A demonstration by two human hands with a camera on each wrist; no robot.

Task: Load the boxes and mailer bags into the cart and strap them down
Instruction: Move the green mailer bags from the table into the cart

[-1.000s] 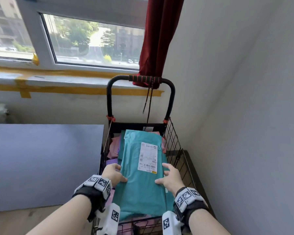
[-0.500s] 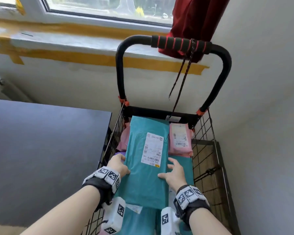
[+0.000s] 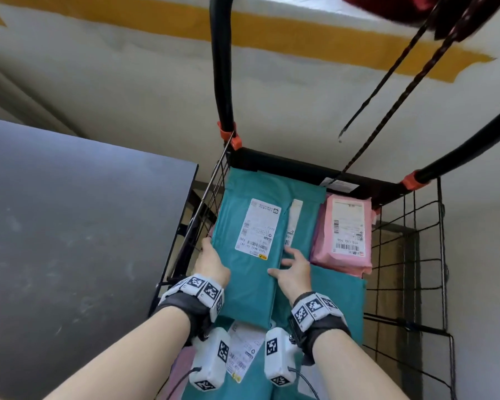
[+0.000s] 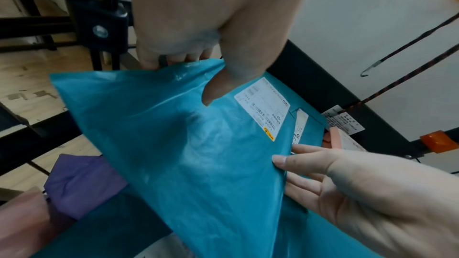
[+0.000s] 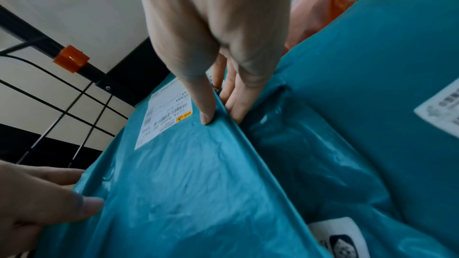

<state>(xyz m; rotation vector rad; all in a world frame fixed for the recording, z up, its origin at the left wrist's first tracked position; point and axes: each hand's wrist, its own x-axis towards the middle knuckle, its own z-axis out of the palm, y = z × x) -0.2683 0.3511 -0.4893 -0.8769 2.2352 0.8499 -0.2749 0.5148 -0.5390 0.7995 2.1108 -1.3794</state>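
Observation:
A teal mailer bag (image 3: 251, 278) with a white label lies over the left half of the black wire cart (image 3: 410, 249). My left hand (image 3: 208, 252) pinches its left edge, thumb on top and fingers under, as the left wrist view shows (image 4: 198, 77). My right hand (image 3: 286, 261) pinches the right edge in the same way (image 5: 221, 113). Beneath it lie more teal bags (image 3: 338, 295) and a purple bag (image 4: 82, 180). A pink mailer (image 3: 342, 232) rests at the cart's far right.
A dark bungee cord (image 3: 381, 96) with a hook hangs from the cart's handle (image 3: 221, 67) over the far end. A grey table (image 3: 70, 226) stands close on the left. White walls close in behind and to the right.
Both hands have carried the teal bag down and to the left in the cart. My head has leaned in closer, and the pink mailer now shows on the right.

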